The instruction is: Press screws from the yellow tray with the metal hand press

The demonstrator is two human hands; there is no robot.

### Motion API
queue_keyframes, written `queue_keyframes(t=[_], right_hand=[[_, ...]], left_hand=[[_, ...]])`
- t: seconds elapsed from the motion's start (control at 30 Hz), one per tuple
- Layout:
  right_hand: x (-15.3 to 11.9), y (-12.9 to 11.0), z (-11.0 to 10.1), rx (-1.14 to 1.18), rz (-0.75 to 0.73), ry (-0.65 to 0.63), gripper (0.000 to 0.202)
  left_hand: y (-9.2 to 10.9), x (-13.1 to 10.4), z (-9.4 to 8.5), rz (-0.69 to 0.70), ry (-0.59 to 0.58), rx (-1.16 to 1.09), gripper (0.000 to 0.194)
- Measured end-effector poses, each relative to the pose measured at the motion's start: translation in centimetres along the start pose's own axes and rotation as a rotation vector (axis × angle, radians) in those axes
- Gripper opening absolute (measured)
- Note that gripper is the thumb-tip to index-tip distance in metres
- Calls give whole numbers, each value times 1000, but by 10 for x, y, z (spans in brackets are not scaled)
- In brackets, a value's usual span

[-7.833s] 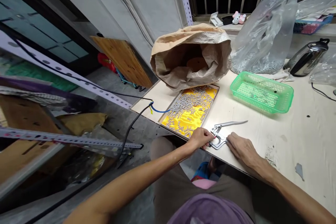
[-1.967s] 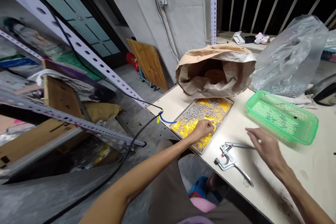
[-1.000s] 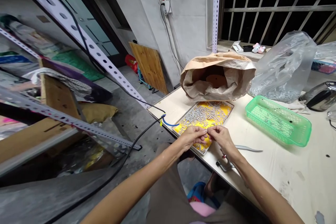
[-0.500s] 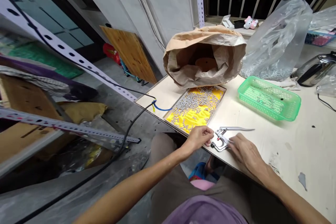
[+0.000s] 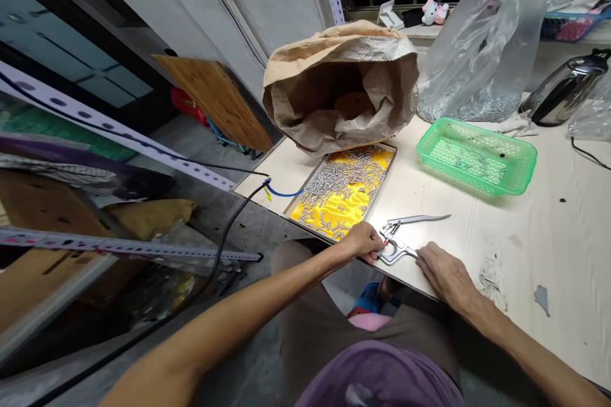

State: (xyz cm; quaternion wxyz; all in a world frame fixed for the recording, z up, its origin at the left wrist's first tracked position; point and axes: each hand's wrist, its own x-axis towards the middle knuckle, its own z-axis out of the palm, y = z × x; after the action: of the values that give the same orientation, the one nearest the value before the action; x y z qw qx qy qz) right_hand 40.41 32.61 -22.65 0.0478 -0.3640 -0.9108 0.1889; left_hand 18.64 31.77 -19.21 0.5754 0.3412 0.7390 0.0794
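Note:
Silver hand pliers (image 5: 397, 252) with a spring and red parts lie at the table's front edge, their handles apart. My left hand (image 5: 363, 242) is pinched at the jaw end of the pliers; what is between its fingertips is too small to make out. My right hand (image 5: 445, 272) has its fingers closed round the lower handle, covering most of it. Left of the pliers, a shallow tray (image 5: 379, 196) with a yellow lining holds several small metal pieces. A green plastic basket (image 5: 522, 172) with a few similar pieces stands farther back on the right.
A large open paper bag (image 5: 296, 102) stands behind the tray. Behind the basket are a clear plastic bag (image 5: 491, 44) of metal pieces and a steel kettle (image 5: 563, 92). A black cable (image 5: 238, 210) with a blue end crosses the table's left corner.
My left hand has moved in against the jaws and covers their tip. The lower handle of the pliers shows more clearly at my right fingertips. The whole view has shifted a little.

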Motion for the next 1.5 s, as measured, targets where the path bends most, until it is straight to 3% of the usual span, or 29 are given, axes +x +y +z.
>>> queue_keyframes(t=[0.27, 0.43, 0.5, 0.6, 0.67, 0.8, 0.97, 1.07, 1.17, 1.23, 1.3, 1.4, 1.5], right_hand=[[2, 2, -2, -78, -77, -15, 17], [6, 8, -12, -130, -135, -41, 14], [11, 15, -14, -177, -141, 6, 30], [21, 26, -14, -264, -136, 76, 78], [29, 30, -14, -283, -144, 60, 92], [40, 27, -20, -274, -121, -1, 98], [41, 20, -24, -240, -84, -54, 81], [36, 18, -21, -192, -79, -38, 64], [31, 16, -17, -147, -105, 7, 49], [29, 14, -15, -143, -118, 35, 44], [27, 13, -13, -151, -116, 48, 47], [21, 15, -13, -177, -84, 36, 62], [15, 16, -17, -216, -42, 13, 63]], left_hand=[[9, -4, -6, -119, -125, 114, 16], [7, -8, -3, -161, -124, 55, 23], [9, -11, -2, -168, -118, 37, 24], [13, -15, -2, -187, -109, 37, 27], [14, -16, -1, -192, -101, 42, 28], [12, -12, -1, -174, -98, 33, 25], [7, -12, -2, -167, -98, 123, 19], [2, -20, 3, 19, 55, 439, 22], [-3, -23, 16, 446, 303, 786, 20], [-3, -17, 26, 716, 331, 920, 29], [-1, -6, 33, 894, 300, 992, 51], [8, 7, 35, 941, 249, 1065, 69], [18, 10, 31, 917, 199, 1133, 68]])
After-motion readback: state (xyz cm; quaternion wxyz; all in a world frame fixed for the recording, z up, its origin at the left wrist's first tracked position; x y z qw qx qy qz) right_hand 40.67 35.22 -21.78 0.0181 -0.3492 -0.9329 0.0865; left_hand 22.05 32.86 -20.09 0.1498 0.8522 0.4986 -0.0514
